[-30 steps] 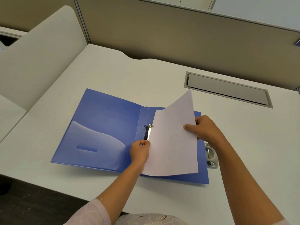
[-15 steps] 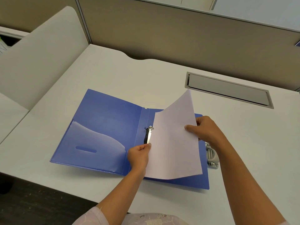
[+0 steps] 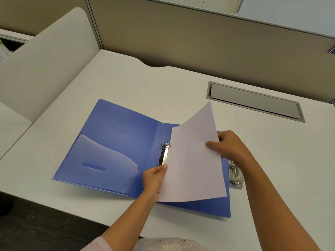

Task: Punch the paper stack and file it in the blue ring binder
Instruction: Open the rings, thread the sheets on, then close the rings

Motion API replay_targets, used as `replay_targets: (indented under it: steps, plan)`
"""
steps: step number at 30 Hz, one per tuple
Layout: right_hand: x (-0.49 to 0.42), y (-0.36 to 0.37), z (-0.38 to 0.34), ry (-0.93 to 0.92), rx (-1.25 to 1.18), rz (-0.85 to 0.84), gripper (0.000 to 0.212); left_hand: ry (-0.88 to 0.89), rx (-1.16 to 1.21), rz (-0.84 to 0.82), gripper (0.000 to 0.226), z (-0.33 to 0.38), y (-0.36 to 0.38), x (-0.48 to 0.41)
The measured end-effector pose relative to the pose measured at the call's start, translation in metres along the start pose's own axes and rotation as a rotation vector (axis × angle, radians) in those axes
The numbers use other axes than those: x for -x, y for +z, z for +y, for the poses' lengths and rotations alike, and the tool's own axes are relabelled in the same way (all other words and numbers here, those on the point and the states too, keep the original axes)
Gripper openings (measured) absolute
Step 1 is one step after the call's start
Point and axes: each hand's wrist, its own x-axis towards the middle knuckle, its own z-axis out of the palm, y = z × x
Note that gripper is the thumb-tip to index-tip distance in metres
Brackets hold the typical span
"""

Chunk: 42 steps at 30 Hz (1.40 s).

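Note:
The blue ring binder lies open and flat on the white desk, its metal ring mechanism along the spine. A white paper stack is held over the binder's right half, tilted, with its far right corner raised. My left hand pinches the stack's left edge just below the rings. My right hand grips the stack's right edge. The lower ring is hidden behind my left thumb and the paper.
A grey metal hole punch sits on the desk right of the binder, partly behind my right forearm. A recessed grey cable hatch lies at the back right. Partition panels stand behind and at the left.
The paper stack's left edge has shifted slightly toward the rings and its near edge has lowered. Both hands keep their grip.

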Motion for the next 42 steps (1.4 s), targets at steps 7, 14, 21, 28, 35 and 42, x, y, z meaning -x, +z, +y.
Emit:
replay_targets:
  steps: [7, 14, 21, 28, 35, 42]
  plan:
    - [0.000, 0.004, 0.000, 0.000, 0.000, -0.017, 0.006, 0.002, -0.032, -0.082, 0.023, -0.003, -0.011, -0.012]
    - [0.002, 0.007, -0.001, 0.004, -0.010, -0.022, 0.009, -0.150, 0.017, -0.092, 0.015, -0.001, -0.008, -0.017]
    - [0.001, 0.007, -0.001, -0.006, -0.003, -0.010, 0.011, -0.273, 0.097, -0.163, 0.023, -0.002, -0.007, -0.017]
    - [0.002, 0.006, 0.002, -0.014, -0.032, -0.006, 0.009, -0.272, 0.142, -0.353, 0.017, -0.001, -0.008, -0.012]
    - [0.003, 0.006, 0.002, -0.019, -0.038, -0.012, 0.010, -0.237, 0.168, -0.368, 0.023, -0.007, -0.007, -0.014]
    - [0.002, 0.006, 0.003, -0.028, -0.034, -0.014, 0.007, -0.256, 0.123, -0.322, 0.017, -0.005, -0.001, -0.016]
